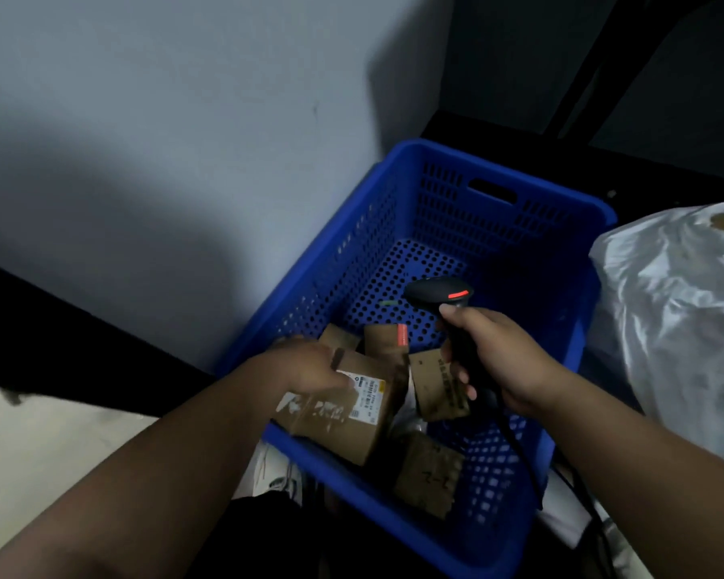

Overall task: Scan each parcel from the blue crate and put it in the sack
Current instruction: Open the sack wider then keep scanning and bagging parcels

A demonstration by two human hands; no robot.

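Observation:
The blue crate (502,190) stands in front of me against a pale wall, holding several brown cardboard parcels at its near end. My left hand (306,365) grips the largest parcel (348,415), a box with a white label on top, tilted over the crate's near rim. My right hand (498,357) holds the black barcode scanner (439,292) by its handle above the crate, its red light on. A smaller parcel (433,384) sits just under that hand. The white plastic sack (678,307) bulges at the right of the crate.
The scanner's black cable (519,449) hangs down over the crate's right side. A dark shelf or frame (594,56) rises behind the crate. A pale floor (51,428) shows at lower left, and a shoe (276,474) appears below the crate.

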